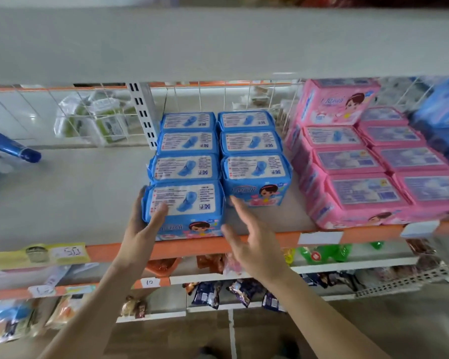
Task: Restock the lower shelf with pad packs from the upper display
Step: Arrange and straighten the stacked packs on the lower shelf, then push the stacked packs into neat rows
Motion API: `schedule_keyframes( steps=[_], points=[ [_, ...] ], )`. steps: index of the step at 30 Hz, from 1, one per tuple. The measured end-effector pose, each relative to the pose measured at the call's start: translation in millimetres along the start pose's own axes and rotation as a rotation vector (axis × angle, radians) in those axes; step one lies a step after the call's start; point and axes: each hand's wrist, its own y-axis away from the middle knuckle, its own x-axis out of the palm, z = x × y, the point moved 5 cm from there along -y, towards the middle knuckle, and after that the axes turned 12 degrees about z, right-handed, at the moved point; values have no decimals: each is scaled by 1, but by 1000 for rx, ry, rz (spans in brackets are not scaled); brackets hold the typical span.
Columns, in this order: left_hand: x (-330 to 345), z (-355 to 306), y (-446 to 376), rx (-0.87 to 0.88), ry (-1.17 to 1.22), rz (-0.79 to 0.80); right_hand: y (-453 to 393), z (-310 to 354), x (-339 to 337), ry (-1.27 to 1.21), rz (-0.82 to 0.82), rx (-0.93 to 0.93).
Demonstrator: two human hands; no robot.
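Fingers point(159, 212) of the left hand point(143, 224) wrap the soft blue plastic pad pack point(184, 208) at the orange-edged shelf point(197, 246) lip, likely squaring it into its row; the right hand point(246, 237) hovers beside it, fingers spread, holding nothing.

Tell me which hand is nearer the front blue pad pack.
Left. The left hand grips the front blue pad pack at its left end; the right hand hovers open just right of it.
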Motion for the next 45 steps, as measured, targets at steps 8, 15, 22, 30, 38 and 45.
schedule_keyframes(
  steps=[8,15,22,30,38,45],
  points=[
    [9,-25,1,258,-576,100,-10,-18,-59,557,-24,124],
    [-2,-12,-6,58,-706,-52,-21,-35,-60,548,-62,117],
    [-1,-20,3,2,-770,-104,-5,-28,-63,544,-28,110],
    [109,-36,52,401,-1194,-97,98,-44,-120,505,-191,-131],
    [290,-7,41,472,-1205,20,196,-99,-226,526,-239,-100],
    [392,12,33,309,-1268,120,246,-162,-281,461,-224,62]
  ],
)
